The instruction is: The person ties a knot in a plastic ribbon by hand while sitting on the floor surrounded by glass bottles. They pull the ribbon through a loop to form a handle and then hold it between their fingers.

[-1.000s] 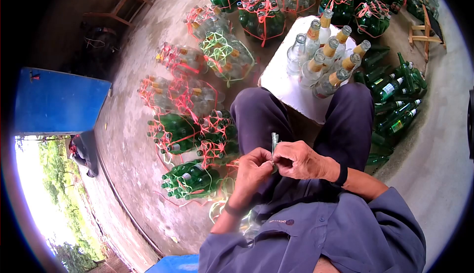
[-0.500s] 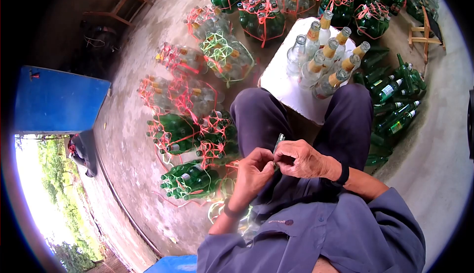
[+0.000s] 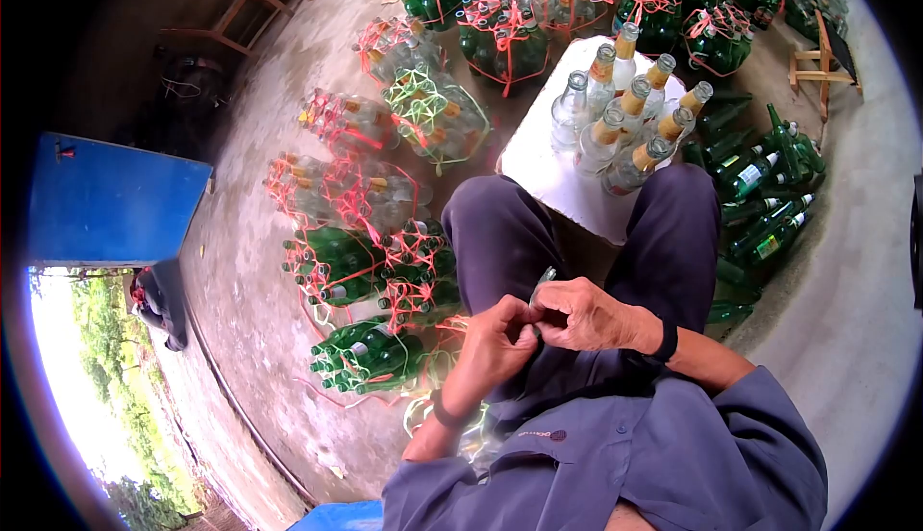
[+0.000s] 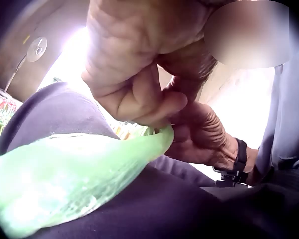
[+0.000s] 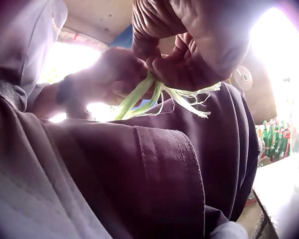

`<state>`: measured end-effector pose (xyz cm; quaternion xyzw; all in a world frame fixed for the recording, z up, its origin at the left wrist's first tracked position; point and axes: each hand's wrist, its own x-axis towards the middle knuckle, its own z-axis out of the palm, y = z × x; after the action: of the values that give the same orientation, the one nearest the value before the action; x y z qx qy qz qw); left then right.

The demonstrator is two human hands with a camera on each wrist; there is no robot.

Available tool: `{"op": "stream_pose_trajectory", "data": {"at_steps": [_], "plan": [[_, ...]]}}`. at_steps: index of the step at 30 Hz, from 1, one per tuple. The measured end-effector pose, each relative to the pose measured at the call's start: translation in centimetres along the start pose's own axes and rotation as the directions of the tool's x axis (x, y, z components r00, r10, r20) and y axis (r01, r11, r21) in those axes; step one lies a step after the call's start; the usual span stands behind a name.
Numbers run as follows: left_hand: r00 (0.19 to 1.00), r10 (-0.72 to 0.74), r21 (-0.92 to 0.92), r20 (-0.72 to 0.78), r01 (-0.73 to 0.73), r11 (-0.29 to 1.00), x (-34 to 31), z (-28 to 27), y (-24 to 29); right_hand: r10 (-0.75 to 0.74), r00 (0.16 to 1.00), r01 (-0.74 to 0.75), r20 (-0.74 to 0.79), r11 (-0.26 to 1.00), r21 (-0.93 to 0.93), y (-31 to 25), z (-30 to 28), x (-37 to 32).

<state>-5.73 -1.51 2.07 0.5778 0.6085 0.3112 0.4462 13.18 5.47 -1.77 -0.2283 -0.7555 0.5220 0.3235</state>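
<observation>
Both hands meet over the lap and pinch a pale green plastic strip. My left hand [image 3: 493, 341] has its thumb and fingertips together close against the right one. My right hand [image 3: 588, 316], with a black band at its wrist, pinches the strip beside them, and a short end shows above its fingers. In the left wrist view the green plastic strip [image 4: 74, 174] spreads wide below the fingers. The right wrist view shows the strip [image 5: 134, 99] bunched at the fingertips, with frayed ends sticking out. The pinched spot itself is partly hidden by the fingers.
Ahead of the knees, several clear glass bottles [image 3: 630, 127] stand on a white board [image 3: 538, 147]. Bundles of bottles tied with red strips [image 3: 351, 190] line the floor on the left. Loose green bottles [image 3: 769, 195] lie on the right. A blue panel [image 3: 120, 199] is at far left.
The strip's end above the right hand has tipped to the right and shows less. My left hand's fingers have shifted slightly at the pinch. The view has drifted a little.
</observation>
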Motion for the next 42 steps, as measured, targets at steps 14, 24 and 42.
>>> {"op": "stream_pose_trajectory", "data": {"at_steps": [14, 24, 42], "plan": [[0.999, -0.018, -0.119, -0.032, 0.014, 0.993, -0.1, 1.3, -1.8, 0.006, 0.999, -0.007, -0.032, 0.999, -0.032, -0.2, 0.2, 0.1], [0.982, -0.184, -0.329, -0.034, 0.163, 0.93, -0.6, 1.5, -0.7, 0.247, 0.967, -0.228, -0.058, 0.946, 0.231, -0.6, 0.6, -0.4], [0.976, -0.213, -0.442, 0.04, 0.208, 0.873, -1.0, 2.0, -1.1, 0.129, 0.99, -0.125, -0.052, 0.99, 0.069, -0.5, 0.0, -1.2]]}}
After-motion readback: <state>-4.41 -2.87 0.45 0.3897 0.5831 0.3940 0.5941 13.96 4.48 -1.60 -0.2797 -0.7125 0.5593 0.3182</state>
